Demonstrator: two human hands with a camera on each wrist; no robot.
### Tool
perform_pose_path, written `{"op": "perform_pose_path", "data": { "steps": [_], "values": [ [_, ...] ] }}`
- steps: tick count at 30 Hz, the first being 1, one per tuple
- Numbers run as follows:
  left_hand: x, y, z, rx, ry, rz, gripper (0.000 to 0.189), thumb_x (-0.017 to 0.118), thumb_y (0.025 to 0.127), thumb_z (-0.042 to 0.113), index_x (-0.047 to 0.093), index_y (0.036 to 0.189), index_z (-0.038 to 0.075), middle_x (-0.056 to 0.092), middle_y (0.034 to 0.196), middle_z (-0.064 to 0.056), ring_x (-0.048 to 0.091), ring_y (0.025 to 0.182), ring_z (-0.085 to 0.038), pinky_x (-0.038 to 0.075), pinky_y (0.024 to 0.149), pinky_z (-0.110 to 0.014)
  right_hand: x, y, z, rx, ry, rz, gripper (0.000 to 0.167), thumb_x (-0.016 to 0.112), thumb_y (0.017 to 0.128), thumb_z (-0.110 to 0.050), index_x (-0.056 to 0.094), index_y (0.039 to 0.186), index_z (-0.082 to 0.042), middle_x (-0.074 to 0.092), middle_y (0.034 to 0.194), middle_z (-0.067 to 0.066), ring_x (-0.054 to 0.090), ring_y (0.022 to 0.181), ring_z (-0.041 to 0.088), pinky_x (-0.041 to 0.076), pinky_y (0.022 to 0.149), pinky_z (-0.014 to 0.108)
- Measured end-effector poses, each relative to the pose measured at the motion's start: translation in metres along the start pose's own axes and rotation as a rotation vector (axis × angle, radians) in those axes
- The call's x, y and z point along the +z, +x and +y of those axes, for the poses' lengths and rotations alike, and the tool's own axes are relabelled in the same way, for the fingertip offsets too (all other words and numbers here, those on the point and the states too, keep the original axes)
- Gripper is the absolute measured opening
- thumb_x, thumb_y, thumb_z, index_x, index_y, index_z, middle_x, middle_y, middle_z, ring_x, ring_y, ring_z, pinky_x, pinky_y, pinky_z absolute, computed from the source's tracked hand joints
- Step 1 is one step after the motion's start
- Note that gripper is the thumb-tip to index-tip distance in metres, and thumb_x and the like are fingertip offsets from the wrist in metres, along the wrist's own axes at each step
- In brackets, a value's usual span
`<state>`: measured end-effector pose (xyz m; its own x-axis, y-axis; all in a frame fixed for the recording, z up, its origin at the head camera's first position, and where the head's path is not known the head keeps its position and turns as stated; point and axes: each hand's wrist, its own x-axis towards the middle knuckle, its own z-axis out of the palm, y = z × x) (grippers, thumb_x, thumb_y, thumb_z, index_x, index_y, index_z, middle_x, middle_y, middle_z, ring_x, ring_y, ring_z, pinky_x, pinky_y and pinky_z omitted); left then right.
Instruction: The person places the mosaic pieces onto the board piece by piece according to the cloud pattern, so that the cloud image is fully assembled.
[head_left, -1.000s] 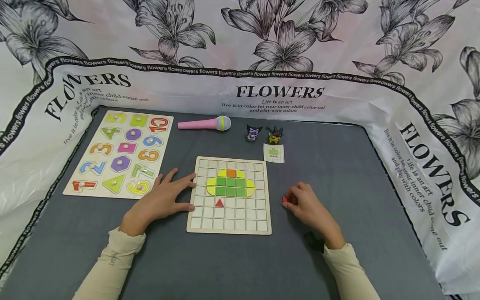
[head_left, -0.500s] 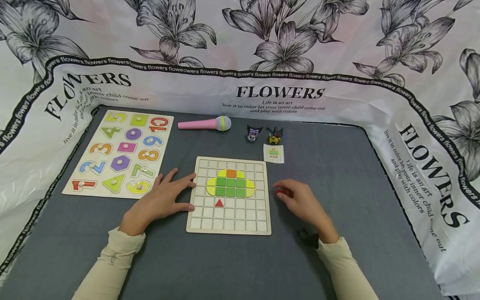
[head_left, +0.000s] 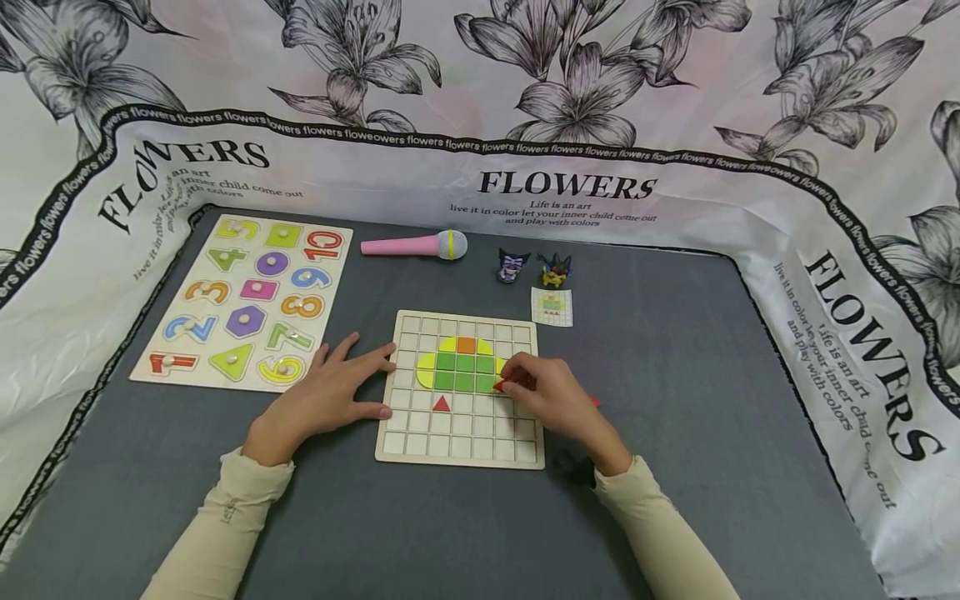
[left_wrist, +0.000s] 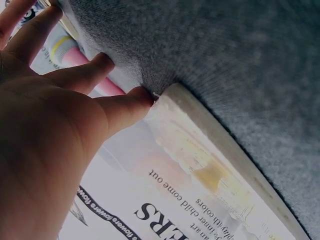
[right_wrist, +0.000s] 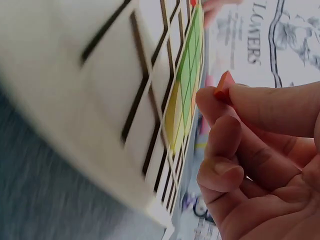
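A wooden grid board [head_left: 459,464] lies in front of me, bearing green squares [head_left: 465,373], an orange square [head_left: 466,345], yellow rounded pieces [head_left: 425,372] and one red triangle [head_left: 441,404]. Over the board's right part, my right hand [head_left: 555,398] pinches another red triangle [right_wrist: 227,85] between thumb and forefinger, its other fingers curled in. My left hand [head_left: 318,404] has its fingers spread, with fingertips and thumb against the board's left edge. In the left wrist view, the left hand's fingers [left_wrist: 125,107] reach forward above the grey cloth.
A number-and-shape puzzle board [head_left: 247,321] lies at the left. Behind the grid board are a pink toy microphone [head_left: 408,246], two small figurines [head_left: 556,272] and a small pattern card [head_left: 552,307]. Another red piece [head_left: 596,402] shows beside the right hand.
My right hand has moved left from the cloth to above the grid board, carrying the red triangle. The left hand has stayed at the board's edge. The head view has shifted slightly.
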<state>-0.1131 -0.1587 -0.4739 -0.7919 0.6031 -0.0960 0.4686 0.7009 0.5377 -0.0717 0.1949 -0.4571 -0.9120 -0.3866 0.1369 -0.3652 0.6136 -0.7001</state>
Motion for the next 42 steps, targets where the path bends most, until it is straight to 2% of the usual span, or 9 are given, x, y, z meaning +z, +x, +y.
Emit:
{"op": "perform_pose_path", "data": {
  "steps": [7,15,26,35,42],
  "values": [
    [-0.001,0.0,0.003,-0.006,0.002,-0.005,0.064,0.086,0.092,0.04,0.064,0.147,0.015,0.042,0.168,-0.01,0.015,0.157,-0.055,0.005,0.119,-0.079,0.017,0.011,-0.012,-0.066,-0.028,-0.08,0.007,0.078,0.097,-0.002,0.075,0.096,-0.008,0.07,0.086,-0.002,0.055,0.073,0.01,0.048,0.066,0.029],
    [-0.001,0.002,0.004,-0.006,0.001,-0.005,0.065,0.086,0.092,0.039,0.064,0.148,0.015,0.043,0.168,-0.01,0.015,0.157,-0.056,0.005,0.119,-0.079,0.032,0.019,-0.023,-0.085,-0.078,-0.153,0.006,0.077,0.097,-0.001,0.077,0.096,-0.008,0.068,0.087,-0.004,0.057,0.077,0.011,0.051,0.072,0.029],
    [0.0,0.002,0.001,-0.005,0.001,-0.005,0.066,0.086,0.092,0.039,0.063,0.149,0.015,0.044,0.167,-0.01,0.015,0.157,-0.056,0.005,0.119,-0.079,0.044,0.022,-0.024,-0.105,-0.134,-0.137,0.01,0.075,0.095,0.003,0.073,0.095,-0.006,0.065,0.086,-0.002,0.057,0.077,0.013,0.052,0.071,0.03],
    [0.001,0.002,0.0,-0.012,-0.006,-0.006,0.068,0.086,0.092,0.04,0.062,0.15,0.015,0.046,0.166,-0.011,0.015,0.158,-0.055,0.005,0.119,-0.079,0.044,0.024,-0.03,-0.161,-0.19,-0.163,0.014,0.074,0.095,0.007,0.071,0.091,-0.006,0.062,0.084,0.0,0.053,0.075,0.015,0.05,0.071,0.029],
    [0.0,0.002,0.001,-0.012,-0.006,-0.004,0.067,0.087,0.092,0.039,0.063,0.149,0.015,0.045,0.166,-0.011,0.015,0.157,-0.055,0.005,0.119,-0.079,0.043,0.024,-0.031,-0.161,-0.205,-0.167,0.014,0.074,0.094,0.007,0.072,0.091,-0.006,0.064,0.085,0.0,0.055,0.076,0.015,0.051,0.072,0.029]
  ]
}}
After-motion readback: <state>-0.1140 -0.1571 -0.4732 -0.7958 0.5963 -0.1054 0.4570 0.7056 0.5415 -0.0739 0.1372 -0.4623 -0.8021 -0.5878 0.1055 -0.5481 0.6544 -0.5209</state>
